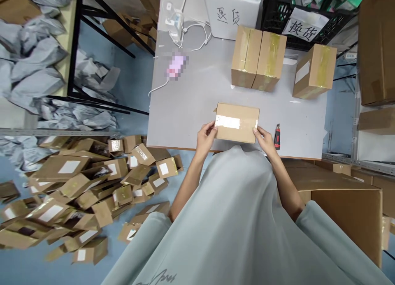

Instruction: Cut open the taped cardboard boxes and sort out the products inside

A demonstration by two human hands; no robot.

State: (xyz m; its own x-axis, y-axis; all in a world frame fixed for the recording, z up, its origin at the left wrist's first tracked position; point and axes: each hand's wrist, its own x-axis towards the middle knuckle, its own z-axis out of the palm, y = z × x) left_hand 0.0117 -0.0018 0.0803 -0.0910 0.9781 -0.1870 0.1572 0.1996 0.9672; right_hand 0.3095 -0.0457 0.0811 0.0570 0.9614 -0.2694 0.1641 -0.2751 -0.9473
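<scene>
In front of my body, a small brown cardboard box (243, 112) with a white label (227, 122) is at the front of the grey table (185, 96). My left hand (206, 137) grips its left end, thumb on top and fingers at the side. My right hand (263, 137) holds the right end near the front corner, with the thumb on the top face. To the right of my right hand lies a red and black box cutter (277, 137). Whether the box rests fully on the table I cannot tell.
Two taped boxes (243, 56) stand together at the back, and another taped box (314, 71) is to the right. Behind are a white bin (233, 13) and a black crate (277, 17). Cables (200, 26) lie back left. Opened boxes (70, 165) cover the floor.
</scene>
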